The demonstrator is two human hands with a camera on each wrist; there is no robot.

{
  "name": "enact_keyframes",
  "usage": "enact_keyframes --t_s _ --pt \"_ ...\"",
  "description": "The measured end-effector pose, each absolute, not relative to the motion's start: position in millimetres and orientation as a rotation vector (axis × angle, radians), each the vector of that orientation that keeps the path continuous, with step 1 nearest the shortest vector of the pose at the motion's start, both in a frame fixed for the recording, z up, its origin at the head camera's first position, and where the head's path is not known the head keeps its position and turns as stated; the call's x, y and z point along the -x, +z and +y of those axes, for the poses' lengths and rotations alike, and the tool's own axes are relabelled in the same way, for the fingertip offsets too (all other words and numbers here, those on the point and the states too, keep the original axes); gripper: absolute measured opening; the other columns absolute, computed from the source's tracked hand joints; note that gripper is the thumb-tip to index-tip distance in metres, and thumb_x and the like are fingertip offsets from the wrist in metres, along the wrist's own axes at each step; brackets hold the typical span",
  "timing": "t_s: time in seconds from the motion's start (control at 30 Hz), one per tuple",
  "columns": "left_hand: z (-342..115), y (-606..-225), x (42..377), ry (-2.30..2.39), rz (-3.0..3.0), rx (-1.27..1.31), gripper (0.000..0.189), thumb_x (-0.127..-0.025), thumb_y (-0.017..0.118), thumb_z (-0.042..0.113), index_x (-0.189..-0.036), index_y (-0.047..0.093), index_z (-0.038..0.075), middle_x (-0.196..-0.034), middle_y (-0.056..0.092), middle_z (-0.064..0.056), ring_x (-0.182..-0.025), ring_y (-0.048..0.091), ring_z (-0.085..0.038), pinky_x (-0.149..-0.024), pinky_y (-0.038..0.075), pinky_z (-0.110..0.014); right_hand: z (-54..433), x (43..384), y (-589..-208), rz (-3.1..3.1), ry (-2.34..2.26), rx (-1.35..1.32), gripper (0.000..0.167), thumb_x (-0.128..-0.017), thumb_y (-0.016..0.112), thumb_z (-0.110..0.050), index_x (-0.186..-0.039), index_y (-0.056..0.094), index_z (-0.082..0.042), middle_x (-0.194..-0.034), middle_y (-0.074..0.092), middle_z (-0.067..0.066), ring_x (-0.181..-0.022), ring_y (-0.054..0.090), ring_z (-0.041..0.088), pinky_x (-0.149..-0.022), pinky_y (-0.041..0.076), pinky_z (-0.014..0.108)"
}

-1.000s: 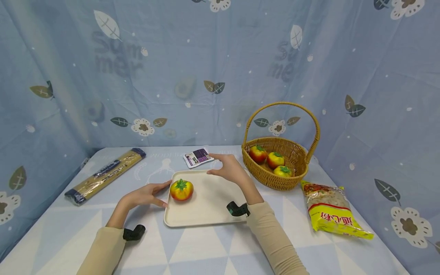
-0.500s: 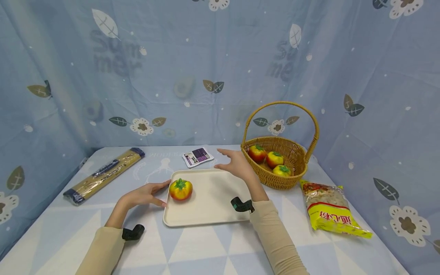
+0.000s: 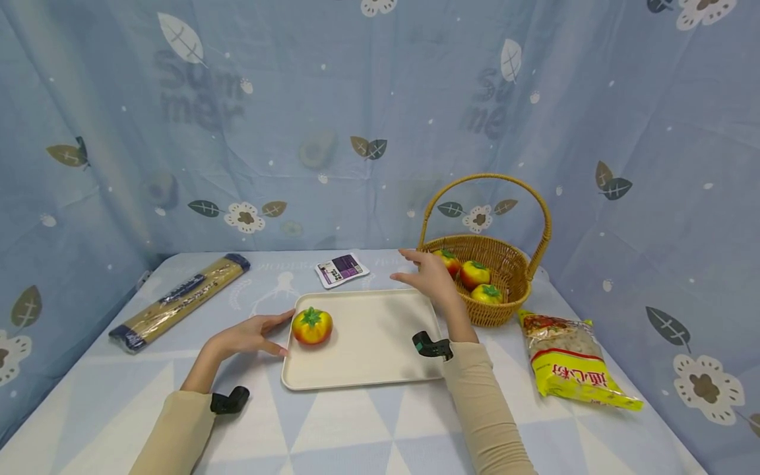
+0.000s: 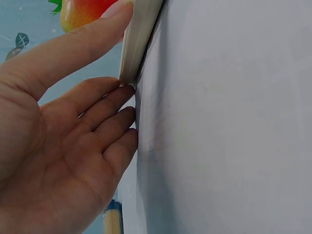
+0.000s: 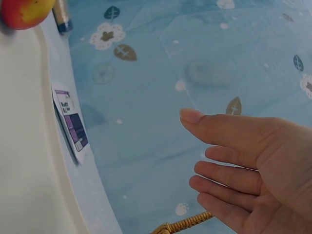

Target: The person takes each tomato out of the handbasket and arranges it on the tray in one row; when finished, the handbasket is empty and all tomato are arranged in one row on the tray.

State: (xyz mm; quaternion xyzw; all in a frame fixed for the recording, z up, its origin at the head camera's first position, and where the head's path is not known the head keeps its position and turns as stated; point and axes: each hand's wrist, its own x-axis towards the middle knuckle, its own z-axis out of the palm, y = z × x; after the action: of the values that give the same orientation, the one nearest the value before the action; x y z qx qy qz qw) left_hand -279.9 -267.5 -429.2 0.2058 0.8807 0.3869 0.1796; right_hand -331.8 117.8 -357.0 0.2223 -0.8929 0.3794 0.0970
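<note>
My left hand (image 3: 246, 338) is at the left end of a cream rectangular tray (image 3: 374, 343). In the left wrist view its thumb (image 4: 73, 53) lies against the tray's rim (image 4: 139, 39), and the relaxed fingers reach the tray's side and the cloth. A yellow-and-red persimmon-like fruit (image 3: 312, 326) with a green top sits on the tray's left part. Empty, with thumb and fingers spread, my right hand (image 3: 433, 280) hovers over the tray's far right corner. It overlaps the left edge of a wicker basket (image 3: 505, 264) in the head view. The basket holds several similar fruits (image 3: 475, 275).
Behind the tray lies a small white-and-purple packet (image 3: 341, 270). A long pack of noodles (image 3: 181, 300) lies at the left. On the right, in front of the basket, is a yellow bag of pasta (image 3: 572, 363). A blue patterned curtain (image 3: 332, 119) hangs behind the table.
My right hand has moved right, away from the packet and towards the basket, with nothing in it. The left hand, tray and fruit have stayed in place.
</note>
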Motion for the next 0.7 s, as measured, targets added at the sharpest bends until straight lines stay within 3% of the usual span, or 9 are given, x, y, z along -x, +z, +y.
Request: enact_keyframes --t_s 0.27,0.33,0.43,0.5,0.57,0.7 --pt "-268.2 -433.1 281.6 1.089 2.498 -0.574 0.093 -0.081 0.078 0.026 -0.151 0.024 -0.002 -0.154 0.021 -0.027 -0.14 0.018 -0.047 -0.11 0.019 -0.062 121.7 333.5 -356.3 -2.653 1.065 -0.693 0.061 -0.085 0.075 -0.028 -0.137 0.054 -0.005 -0.136 0.055 0.014 -0.118 0.055 0.037 -0.094 0.049 0.043" --pt "-268.2 -433.9 281.8 1.096 2.495 -0.563 0.093 -0.08 0.078 0.026 -0.151 0.024 -0.001 -0.154 0.02 -0.026 -0.14 0.017 -0.047 -0.11 0.019 -0.062 123.9 333.6 -355.2 -2.679 1.048 -0.686 0.061 -0.085 0.075 -0.03 -0.138 0.054 -0.006 -0.135 0.056 0.016 -0.098 0.063 0.039 -0.085 0.053 0.041" --pt "-268.0 -434.1 282.1 1.105 2.486 -0.554 0.093 -0.081 0.078 0.025 -0.151 0.024 -0.001 -0.154 0.02 -0.026 -0.14 0.017 -0.047 -0.11 0.018 -0.061 130.1 333.1 -352.6 -2.722 1.023 -0.651 0.062 -0.086 0.074 -0.031 -0.139 0.053 -0.008 -0.136 0.055 0.016 -0.067 0.057 0.038 -0.068 0.049 0.038" --pt "-267.8 -433.4 281.8 1.109 2.482 -0.556 0.092 -0.081 0.078 0.024 -0.151 0.024 -0.002 -0.154 0.02 -0.027 -0.14 0.017 -0.047 -0.11 0.018 -0.061 135.9 333.2 -350.8 -2.742 1.028 -0.617 0.062 -0.086 0.074 -0.03 -0.139 0.052 -0.008 -0.135 0.055 0.017 -0.062 0.051 0.036 -0.066 0.047 0.037" --pt "-267.6 -432.1 281.5 1.116 2.479 -0.569 0.092 -0.081 0.078 0.022 -0.15 0.024 -0.004 -0.154 0.02 -0.028 -0.14 0.017 -0.048 -0.11 0.019 -0.061 141.9 334.9 -349.6 -2.746 1.017 -0.601 0.061 -0.086 0.074 -0.028 -0.139 0.053 -0.007 -0.133 0.056 0.018 -0.069 0.052 0.032 -0.069 0.046 0.038" --pt "-268.2 -429.9 280.4 1.126 2.475 -0.578 0.091 -0.08 0.079 0.02 -0.149 0.025 -0.005 -0.153 0.021 -0.029 -0.14 0.017 -0.048 -0.11 0.019 -0.061 153.1 343.2 -347.9 -2.756 0.971 -0.581 0.059 -0.087 0.073 -0.028 -0.137 0.054 -0.005 -0.125 0.06 0.023 -0.091 0.058 0.039 -0.08 0.049 0.045"
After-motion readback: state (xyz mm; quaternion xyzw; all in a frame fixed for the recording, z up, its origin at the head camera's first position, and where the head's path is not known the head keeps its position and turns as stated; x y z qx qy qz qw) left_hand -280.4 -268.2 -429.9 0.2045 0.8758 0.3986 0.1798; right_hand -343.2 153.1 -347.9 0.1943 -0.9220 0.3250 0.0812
